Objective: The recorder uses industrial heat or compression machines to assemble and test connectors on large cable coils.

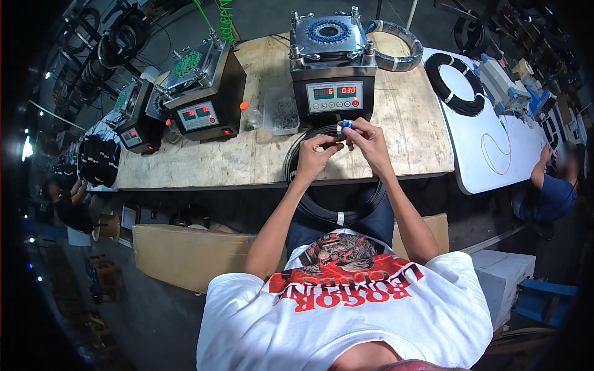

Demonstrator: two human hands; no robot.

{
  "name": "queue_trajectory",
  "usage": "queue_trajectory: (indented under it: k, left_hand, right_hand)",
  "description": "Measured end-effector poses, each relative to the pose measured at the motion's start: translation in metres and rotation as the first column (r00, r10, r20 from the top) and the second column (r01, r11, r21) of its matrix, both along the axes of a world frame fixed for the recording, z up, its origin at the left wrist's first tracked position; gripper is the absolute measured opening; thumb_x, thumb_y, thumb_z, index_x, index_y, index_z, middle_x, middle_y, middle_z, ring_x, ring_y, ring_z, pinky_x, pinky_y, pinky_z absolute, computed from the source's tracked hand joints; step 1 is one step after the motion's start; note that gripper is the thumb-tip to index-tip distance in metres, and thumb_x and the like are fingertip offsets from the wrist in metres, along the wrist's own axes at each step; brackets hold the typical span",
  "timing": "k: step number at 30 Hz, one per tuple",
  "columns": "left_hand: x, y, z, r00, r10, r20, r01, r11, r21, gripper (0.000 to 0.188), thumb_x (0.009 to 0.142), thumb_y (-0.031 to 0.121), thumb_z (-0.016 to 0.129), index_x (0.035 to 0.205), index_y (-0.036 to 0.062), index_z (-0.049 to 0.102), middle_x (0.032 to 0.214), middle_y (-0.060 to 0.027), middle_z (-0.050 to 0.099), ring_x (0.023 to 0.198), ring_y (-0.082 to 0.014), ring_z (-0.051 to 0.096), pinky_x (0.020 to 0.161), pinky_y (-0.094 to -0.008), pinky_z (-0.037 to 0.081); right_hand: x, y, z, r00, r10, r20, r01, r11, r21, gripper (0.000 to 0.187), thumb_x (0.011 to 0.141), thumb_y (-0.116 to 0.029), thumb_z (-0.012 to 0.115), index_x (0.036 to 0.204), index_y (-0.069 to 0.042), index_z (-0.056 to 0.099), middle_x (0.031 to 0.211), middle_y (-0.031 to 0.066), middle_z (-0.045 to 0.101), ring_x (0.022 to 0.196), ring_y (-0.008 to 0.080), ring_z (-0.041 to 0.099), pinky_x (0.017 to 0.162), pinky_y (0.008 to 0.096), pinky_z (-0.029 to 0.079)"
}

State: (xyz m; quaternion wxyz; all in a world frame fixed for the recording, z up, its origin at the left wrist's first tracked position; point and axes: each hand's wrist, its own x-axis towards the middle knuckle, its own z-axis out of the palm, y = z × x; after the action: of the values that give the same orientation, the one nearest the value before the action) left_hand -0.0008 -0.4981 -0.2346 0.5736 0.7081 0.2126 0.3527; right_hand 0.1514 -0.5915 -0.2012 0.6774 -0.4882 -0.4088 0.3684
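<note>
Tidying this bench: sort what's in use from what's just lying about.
In use:
left hand
right hand
small blue connector
black cable coil

Lying about:
polishing machine
second polishing machine
clear parts box
black cable coil on white table

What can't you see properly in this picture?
- Head view: the blue piece is too small to identify, pinched by the right hand.
- The left hand covers whatever its fingers grip.
- The black cable coil partly disappears under the table edge.
</note>
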Motion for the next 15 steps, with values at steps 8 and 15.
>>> queue_trajectory:
  k: [8,15]
  left_hand:
    - [-0.001,0.004,-0.002,0.997,0.06,-0.051,-0.062,0.997,-0.055,0.013,0.081,0.003,0.077,0.092,-0.0023,0.074,0.082,-0.0051,0.071,0.068,-0.0059,0.061,0.06,-0.0221,0.046]
    - [0.001,0.009,0.004,0.999,0.011,-0.053,-0.013,0.999,-0.035,0.011,0.08,0.004,0.078,0.088,-0.0016,0.073,0.079,-0.0037,0.068,0.065,-0.0054,0.056,0.059,-0.0229,0.042]
  right_hand:
    - [-0.009,0.005,0.001,0.976,-0.139,0.169,0.13,0.99,0.06,0.019,0.092,-0.007,0.069,0.106,0.004,0.072,0.085,0.0018,0.056,0.071,0.0076,0.054,0.062,0.0233,0.043]
    - [0.003,0.002,0.001,0.993,-0.087,0.075,0.091,0.995,-0.051,0.017,0.089,-0.005,0.072,0.103,0.004,0.073,0.081,-0.0002,0.056,0.07,0.0055,0.051,0.06,0.0219,0.039]
